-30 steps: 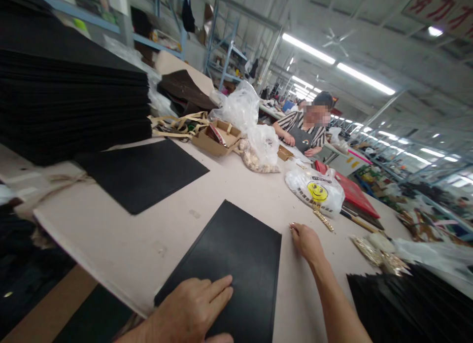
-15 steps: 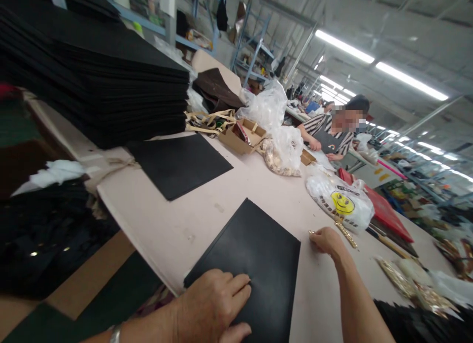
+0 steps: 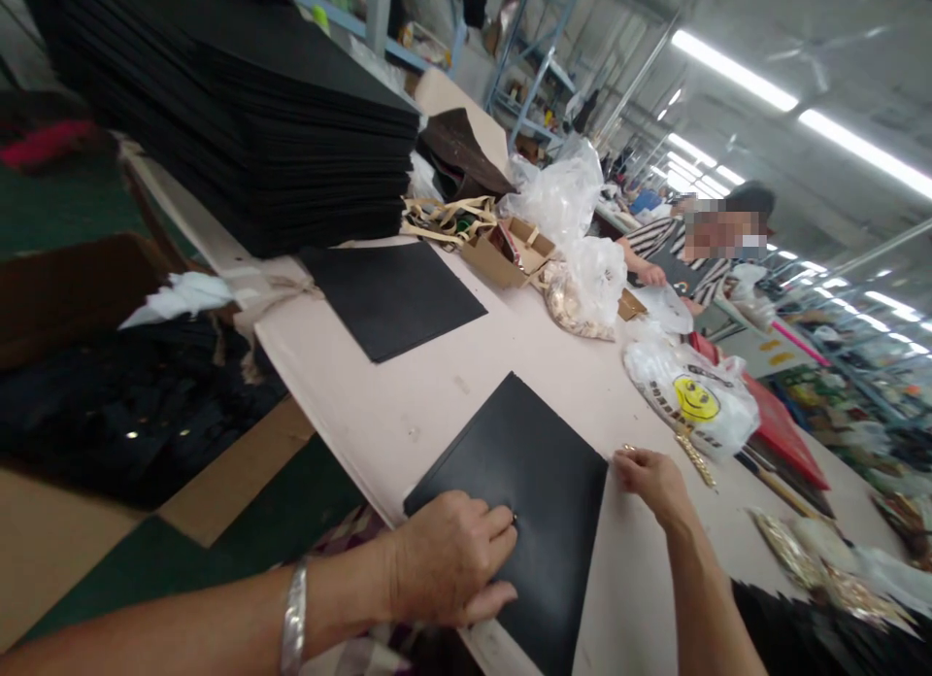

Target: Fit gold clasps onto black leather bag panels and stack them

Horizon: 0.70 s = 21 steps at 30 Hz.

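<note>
A flat black leather-like panel lies on the table in front of me. My left hand rests on it with curled fingers and the thumb stretched below them. A small dark bit shows at the fingertips, too small to name. Just off the panel's right corner, my right hand pinches a small gold-coloured metal piece. Close by to the right lies a strip of gold-coloured pieces. Another black panel lies farther back on the left.
A tall stack of black sheets stands at the back left. Along the far side are an open cardboard box, plastic bags, and a smiley-printed bag. Gold packets lie at the right. A co-worker in a striped top is beyond.
The view has shifted, showing more of my left forearm. My right hand is now nearer the panel's right corner, still pinching the gold piece. My left hand stays on the panel, fingers more curled.
</note>
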Available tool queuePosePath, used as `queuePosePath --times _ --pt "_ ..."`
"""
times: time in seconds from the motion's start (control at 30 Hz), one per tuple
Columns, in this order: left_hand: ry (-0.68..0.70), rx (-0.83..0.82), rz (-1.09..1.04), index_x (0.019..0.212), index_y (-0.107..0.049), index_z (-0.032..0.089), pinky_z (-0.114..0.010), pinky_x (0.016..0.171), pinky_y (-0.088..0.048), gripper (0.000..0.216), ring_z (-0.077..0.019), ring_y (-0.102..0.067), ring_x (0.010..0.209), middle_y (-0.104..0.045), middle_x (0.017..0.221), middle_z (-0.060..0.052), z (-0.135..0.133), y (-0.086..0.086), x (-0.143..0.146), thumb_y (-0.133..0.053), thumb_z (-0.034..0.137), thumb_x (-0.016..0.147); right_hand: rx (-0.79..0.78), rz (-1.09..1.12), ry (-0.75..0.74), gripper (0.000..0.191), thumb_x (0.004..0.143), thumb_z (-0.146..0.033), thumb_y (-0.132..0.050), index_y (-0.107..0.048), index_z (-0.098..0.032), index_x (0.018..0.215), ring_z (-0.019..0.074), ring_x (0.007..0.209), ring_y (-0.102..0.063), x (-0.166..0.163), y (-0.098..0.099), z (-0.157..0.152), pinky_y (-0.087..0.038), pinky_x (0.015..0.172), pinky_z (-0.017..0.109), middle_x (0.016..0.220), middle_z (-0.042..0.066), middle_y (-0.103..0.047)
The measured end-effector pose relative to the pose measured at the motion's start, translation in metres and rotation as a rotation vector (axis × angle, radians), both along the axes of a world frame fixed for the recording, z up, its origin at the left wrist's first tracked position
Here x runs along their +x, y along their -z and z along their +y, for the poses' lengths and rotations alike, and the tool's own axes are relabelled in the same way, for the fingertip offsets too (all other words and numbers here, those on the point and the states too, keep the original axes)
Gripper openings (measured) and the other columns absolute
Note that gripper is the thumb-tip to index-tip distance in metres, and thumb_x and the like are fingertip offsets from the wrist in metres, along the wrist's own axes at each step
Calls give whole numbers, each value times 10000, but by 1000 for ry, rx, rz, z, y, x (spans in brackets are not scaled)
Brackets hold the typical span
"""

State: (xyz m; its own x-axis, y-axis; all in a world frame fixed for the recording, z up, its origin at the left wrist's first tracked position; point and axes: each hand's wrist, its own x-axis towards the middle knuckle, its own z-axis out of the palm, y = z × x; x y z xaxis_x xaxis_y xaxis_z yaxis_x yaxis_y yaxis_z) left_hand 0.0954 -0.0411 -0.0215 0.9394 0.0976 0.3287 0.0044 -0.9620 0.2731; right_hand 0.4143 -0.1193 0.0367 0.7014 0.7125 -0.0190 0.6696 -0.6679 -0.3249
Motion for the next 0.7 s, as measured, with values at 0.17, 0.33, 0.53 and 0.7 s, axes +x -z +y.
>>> queuePosePath --times 0.17,0.33,0.53,0.7 --pt "-12 36 -29 957 -599 170 -389 505 -436 347 -233 -592 663 -627 862 -49 -1 2 -1 -590 508 880 110 507 -215 363 807 -497 -622 -705 -154 890 173 637 -626 -94 15 -14 -513 589 280 702 29 -665" --pt "-10 56 -26 951 -599 168 -366 521 -434 346 -233 -602 684 -638 859 -64 -2 4 -2 -587 507 882 21 437 -354 194 852 -330 -599 -728 -200 790 172 707 -601 -150 19 -18 -437 647 268 738 16 -690" --pt "-9 51 -32 972 -605 157 -395 523 -449 353 -246 -622 695 -658 889 -68 -1 2 -2 -596 496 877 -31 380 -343 185 841 -277 -583 -730 -209 751 166 690 -598 -154 10 -8 -411 647 259 705 0 -692" --pt "-5 37 -16 978 -603 167 -407 537 -468 309 -250 -618 705 -644 900 -56 -1 2 -2 -586 464 891 -69 448 -337 130 776 -218 -599 -704 -185 707 130 596 -565 -148 12 1 -381 538 226 619 -14 -650"
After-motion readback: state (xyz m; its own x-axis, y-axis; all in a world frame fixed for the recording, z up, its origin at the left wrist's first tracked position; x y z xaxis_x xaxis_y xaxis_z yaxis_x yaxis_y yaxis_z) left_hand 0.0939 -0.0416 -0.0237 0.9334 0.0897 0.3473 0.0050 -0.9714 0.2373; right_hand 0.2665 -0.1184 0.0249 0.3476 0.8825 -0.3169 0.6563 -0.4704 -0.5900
